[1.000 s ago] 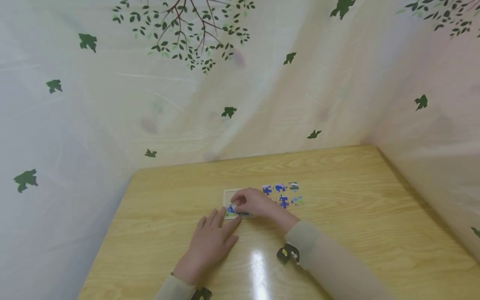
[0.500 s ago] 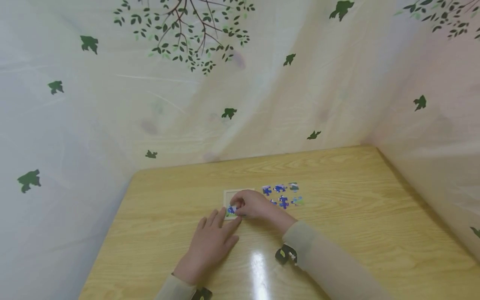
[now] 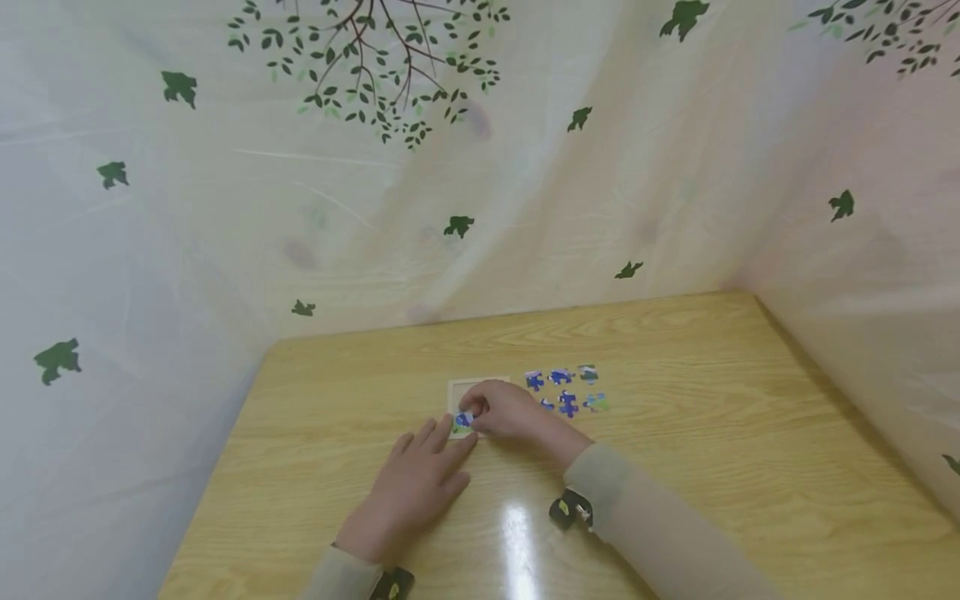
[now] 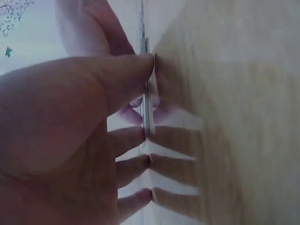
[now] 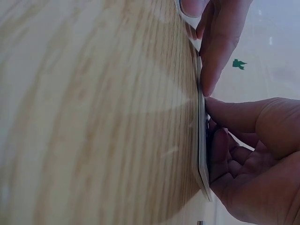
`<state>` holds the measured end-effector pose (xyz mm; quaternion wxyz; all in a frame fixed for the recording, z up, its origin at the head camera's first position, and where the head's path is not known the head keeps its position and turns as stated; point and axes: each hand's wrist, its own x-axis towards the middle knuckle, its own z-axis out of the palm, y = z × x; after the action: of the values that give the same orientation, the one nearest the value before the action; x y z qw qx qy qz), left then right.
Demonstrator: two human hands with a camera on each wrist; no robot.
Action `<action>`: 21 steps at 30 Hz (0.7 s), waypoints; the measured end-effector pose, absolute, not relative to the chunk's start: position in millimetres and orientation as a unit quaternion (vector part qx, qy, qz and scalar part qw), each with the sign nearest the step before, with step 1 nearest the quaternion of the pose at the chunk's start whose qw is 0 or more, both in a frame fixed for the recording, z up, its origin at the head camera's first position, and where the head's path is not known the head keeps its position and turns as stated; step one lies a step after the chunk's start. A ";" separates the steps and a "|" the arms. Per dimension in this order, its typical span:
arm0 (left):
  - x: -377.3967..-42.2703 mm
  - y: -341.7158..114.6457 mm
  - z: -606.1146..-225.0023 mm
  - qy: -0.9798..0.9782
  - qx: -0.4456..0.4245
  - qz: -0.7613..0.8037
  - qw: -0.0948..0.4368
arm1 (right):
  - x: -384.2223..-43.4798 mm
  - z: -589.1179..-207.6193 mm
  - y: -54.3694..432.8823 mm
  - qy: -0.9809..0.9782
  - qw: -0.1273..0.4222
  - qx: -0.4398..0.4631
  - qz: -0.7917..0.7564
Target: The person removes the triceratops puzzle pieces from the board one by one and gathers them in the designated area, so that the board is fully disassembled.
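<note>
Low centre of the head view: left hand [image 3: 408, 492], palm down, with fingers straight and fanned apart, holding nothing. Resting on the table [image 3: 697, 433] and touching the lower left corner of a puzzle frame [image 3: 452, 396]. Just to its right: right hand [image 3: 513, 412], reaching in over the frame with thumb and fingers curled and tips down inside the border. Cannot tell, with so much hidden, whether pinching a piece or only pressing.

Just below centre of the frame of view: the puzzle frame itself, pale, rectangular and flat, with a narrow raised border. Seen edge-on in the right wrist view as a thin straight slab lying flat. Inside, at lower left, a blue-and-green puzzle section [image 3: 462, 421], partly covered by fingers.

Right of the right hand: loose puzzle pieces [image 3: 567, 403] in two rows, flat, with rounded knobs and notches, printed in blue, violet and green; one partly hidden.

Underneath: yellowish wood grain, streaked lengthwise, glossy enough for a white glare at lower centre and for mirrored fingers in the left wrist view. Behind: pale cloth [image 3: 360, 250], softly creased, with printed dark green leaves and thin branches at the top.
</note>
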<state>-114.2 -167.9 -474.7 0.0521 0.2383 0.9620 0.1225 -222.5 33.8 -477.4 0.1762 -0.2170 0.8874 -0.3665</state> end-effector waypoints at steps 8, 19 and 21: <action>-115.3 -171.9 -474.9 0.957 0.243 0.141 0.067 | -222.0 -476.8 32.0 0.891 0.174 -0.220 -0.356; -113.9 -172.5 -474.1 0.958 0.241 0.142 0.068 | -222.7 -476.6 28.4 0.894 0.181 -0.214 -0.349; -113.3 -172.3 -472.6 0.957 0.243 0.144 0.066 | -223.2 -477.3 28.5 0.893 0.182 -0.215 -0.350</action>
<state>-113.3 -172.3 -472.6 0.0663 0.2430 0.9570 0.1438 -223.2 28.5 -477.3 0.1824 -0.2152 0.8932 -0.3503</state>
